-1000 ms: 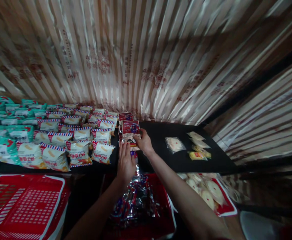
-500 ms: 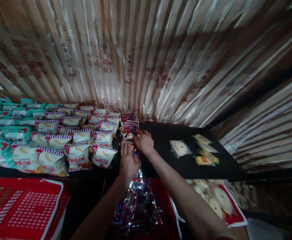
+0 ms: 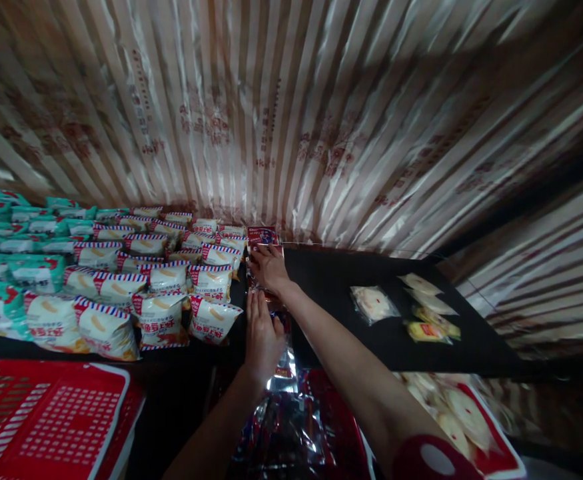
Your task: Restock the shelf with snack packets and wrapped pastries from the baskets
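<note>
A strip of dark red and blue shiny snack packets [image 3: 261, 236] runs front to back along the black table, beside the chip bags. My right hand [image 3: 270, 269] lies across the far part of the strip, fingers stretched out to the left and pressing on it. Just nearer, my left hand [image 3: 263, 337] rests flat on the same strip, its fingers extended forward. Parts of the packets are hidden under both hands. The strip continues down over the table's front edge into a red basket with more shiny packets [image 3: 284, 430].
Rows of white chip bags [image 3: 161, 320] and teal bags [image 3: 1, 307] fill the left. A clear-wrapped pale round item [image 3: 374, 303] and yellow packets [image 3: 428, 327] lie right. Red baskets [image 3: 66, 407] and a tray of pale round items [image 3: 511, 460] stand in front. A striped curtain [image 3: 291, 120] hangs behind.
My right hand has moved farther back and now lies over the packet that showed before. The left hand stays on the strip. The view has shifted slightly.
</note>
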Action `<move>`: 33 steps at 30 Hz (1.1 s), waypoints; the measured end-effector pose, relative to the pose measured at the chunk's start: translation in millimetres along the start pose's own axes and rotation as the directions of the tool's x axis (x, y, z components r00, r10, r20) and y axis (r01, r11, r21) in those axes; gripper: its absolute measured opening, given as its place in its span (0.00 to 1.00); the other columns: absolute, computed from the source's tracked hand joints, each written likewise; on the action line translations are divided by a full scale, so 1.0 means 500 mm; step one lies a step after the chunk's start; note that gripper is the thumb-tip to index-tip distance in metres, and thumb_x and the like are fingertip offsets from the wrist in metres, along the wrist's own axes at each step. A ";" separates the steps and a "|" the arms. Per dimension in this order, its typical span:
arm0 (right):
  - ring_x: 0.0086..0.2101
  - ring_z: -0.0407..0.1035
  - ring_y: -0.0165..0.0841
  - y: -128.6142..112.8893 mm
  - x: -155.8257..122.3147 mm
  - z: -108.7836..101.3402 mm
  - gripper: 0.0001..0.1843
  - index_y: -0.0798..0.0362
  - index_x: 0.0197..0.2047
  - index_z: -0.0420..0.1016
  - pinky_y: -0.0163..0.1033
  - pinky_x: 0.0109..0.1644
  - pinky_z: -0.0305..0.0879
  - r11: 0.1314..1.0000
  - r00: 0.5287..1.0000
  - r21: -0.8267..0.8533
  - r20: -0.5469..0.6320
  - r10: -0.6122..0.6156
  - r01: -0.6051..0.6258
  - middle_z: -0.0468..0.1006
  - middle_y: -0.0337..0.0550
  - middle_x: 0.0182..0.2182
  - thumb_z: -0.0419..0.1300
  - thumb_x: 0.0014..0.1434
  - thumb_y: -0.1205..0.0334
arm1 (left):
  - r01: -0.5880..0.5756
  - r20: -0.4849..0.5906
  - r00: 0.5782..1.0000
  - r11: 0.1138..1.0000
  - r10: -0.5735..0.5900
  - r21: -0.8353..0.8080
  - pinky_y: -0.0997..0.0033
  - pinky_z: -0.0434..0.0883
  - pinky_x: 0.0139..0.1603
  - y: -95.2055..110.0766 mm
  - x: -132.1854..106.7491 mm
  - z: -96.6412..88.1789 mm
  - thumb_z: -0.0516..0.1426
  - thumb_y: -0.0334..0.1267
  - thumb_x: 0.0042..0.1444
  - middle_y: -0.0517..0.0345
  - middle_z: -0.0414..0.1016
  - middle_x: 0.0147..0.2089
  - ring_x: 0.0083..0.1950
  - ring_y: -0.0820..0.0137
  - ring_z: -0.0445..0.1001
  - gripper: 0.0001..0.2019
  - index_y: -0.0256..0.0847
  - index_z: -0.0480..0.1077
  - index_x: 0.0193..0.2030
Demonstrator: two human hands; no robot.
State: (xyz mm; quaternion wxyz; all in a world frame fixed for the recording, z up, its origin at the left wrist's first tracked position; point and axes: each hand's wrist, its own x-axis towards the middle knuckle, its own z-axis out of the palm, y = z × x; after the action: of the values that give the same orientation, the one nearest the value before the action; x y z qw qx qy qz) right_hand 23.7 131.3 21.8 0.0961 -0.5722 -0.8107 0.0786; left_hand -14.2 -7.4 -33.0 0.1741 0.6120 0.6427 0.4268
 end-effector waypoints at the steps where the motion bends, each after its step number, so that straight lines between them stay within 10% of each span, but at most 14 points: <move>1: 0.62 0.45 0.41 -0.002 0.003 0.003 0.22 0.46 0.58 0.66 0.52 0.62 0.43 1.000 1.000 -0.003 0.011 0.009 -0.008 0.62 0.43 0.61 0.50 0.61 0.56 | 0.000 0.005 1.000 1.000 0.000 0.004 0.53 0.54 0.67 0.002 0.000 -0.002 0.48 0.28 0.54 0.35 0.54 0.66 0.70 0.58 0.44 0.28 0.24 0.53 0.63; 33: 0.63 0.37 0.44 0.040 -0.011 0.054 0.24 0.40 0.58 0.64 0.58 0.61 0.43 1.000 0.997 0.031 -0.071 0.006 -0.003 0.51 0.37 0.66 0.52 0.58 0.51 | -0.042 0.140 0.990 0.925 -0.013 0.378 0.44 0.57 0.61 0.046 0.010 -0.034 0.54 0.38 0.55 0.35 0.55 0.65 0.68 0.49 0.48 0.27 0.30 0.59 0.60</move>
State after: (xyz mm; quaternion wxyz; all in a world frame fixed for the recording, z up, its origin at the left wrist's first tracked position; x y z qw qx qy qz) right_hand 36.9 132.2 -9.5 0.1334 -0.5749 -0.8042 0.0708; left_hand -12.9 -10.8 -4.1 0.0937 0.6673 0.6948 0.2513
